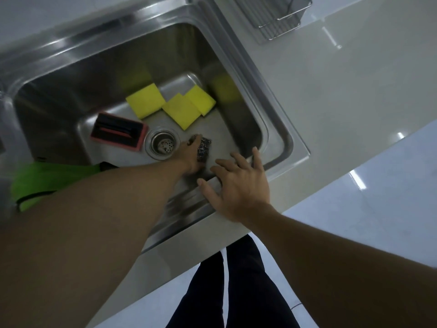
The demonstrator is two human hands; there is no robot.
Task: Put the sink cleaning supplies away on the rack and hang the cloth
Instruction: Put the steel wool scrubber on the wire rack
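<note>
Down in the steel sink (238, 129), my left hand (190, 157) closes on a dark glittery scouring pad (204, 147) beside the drain (162, 144). My right hand (238, 185) rests open, fingers spread, on the sink's front rim. Three yellow sponges (145, 100) (181, 110) (201, 97) lie on the sink floor at the back. A black scrubber with a pink base (119, 131) sits left of the drain. A green cloth (35, 179) lies draped over the sink's left edge, partly hidden by my left arm. The wire rack (279, 17) stands on the counter at top right.
Light counter (343, 95) stretches right of the sink. The counter's front edge runs diagonally, with glossy floor (378, 197) and my dark trouser legs (236, 292) below it.
</note>
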